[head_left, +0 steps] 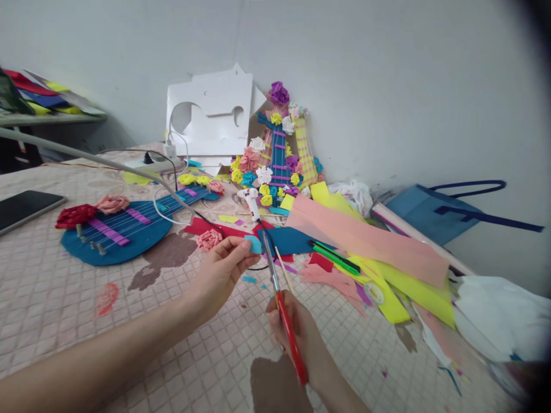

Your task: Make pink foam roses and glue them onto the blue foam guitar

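Between the thumb and fingers of my left hand (226,267) is a small light-blue piece of paper (253,244). My right hand (297,324) is wrapped around red-handled scissors (287,321), whose blades point up and away, just right of the blue piece. Behind my hands lie a pink paper rose (209,240) and a dark-blue sheet (290,241). Left of them is a blue guitar-shaped craft (142,226) with purple strips, strings and paper roses. A white glue gun (249,202) stands beyond the scissors.
Colored paper strips (365,241), a green cutter knife (336,257) and a tape roll (373,293) lie to the right. Flower-covered guitar crafts (279,149) and a white cut-out board (210,115) lean on the wall. A phone (28,209) and a cable (86,150) are left.
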`<state>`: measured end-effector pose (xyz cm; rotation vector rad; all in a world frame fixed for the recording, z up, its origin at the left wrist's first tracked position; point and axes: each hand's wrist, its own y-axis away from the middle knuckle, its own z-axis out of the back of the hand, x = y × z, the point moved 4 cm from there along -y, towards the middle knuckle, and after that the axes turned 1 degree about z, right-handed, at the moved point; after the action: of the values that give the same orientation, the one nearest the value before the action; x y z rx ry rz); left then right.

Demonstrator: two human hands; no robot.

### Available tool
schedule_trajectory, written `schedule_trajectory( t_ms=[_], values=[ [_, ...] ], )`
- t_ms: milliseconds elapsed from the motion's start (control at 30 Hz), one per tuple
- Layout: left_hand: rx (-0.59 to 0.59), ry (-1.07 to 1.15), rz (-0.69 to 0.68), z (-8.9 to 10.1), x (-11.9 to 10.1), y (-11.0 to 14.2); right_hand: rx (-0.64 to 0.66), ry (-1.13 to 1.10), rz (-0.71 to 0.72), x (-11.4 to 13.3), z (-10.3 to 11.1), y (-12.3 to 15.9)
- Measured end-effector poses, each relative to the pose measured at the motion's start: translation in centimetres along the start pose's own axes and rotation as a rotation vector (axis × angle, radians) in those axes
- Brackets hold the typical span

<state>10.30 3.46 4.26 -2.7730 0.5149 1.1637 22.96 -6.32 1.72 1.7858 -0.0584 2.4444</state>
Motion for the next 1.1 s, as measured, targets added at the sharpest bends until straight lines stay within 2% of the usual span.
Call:
schedule_trajectory(
  t_ms=[133, 267, 333, 400, 633, 800, 933, 1100],
  values=[
    [-0.005, -0.049, 0.035, 0.6, -0.3, -0.7, -0.174, 0.286, 0.023, 0.2, 3.3, -0.7],
    [0.015, -0.187, 0.12, 1.5, -0.4, -1.8, -0.357, 0.848, -0.033, -1.0, 7.5, -1.4],
    [0.048, -0.247, 0.175, 1.7, -0.3, -2.2, -0.385, 1.013, -0.038, -1.8, 8.9, -1.7],
    [0.075, -0.288, 0.21, 1.9, -0.1, -2.5, -0.377, 1.08, -0.017, -2.6, 9.6, -1.9],
    [0.093, -0.334, 0.235, 2.6, 0.1, -3.1, -0.38, 1.065, 0.111, -3.8, 10.5, -2.2],
    [0.069, -0.32, 0.257, 2.8, 0.1, -3.2, -0.476, 0.999, 0.238, -2.6, 10.7, -2.1],
    [0.091, -0.344, 0.263, 2.7, -0.1, -3.3, -0.465, 0.782, 0.381, -0.6, 9.1, -1.4],
    [0.172, -0.509, 0.225, 2.8, -0.5, -3.7, -0.401, 0.61, 0.597, 0.8, 6.7, -0.1]
  ],
)
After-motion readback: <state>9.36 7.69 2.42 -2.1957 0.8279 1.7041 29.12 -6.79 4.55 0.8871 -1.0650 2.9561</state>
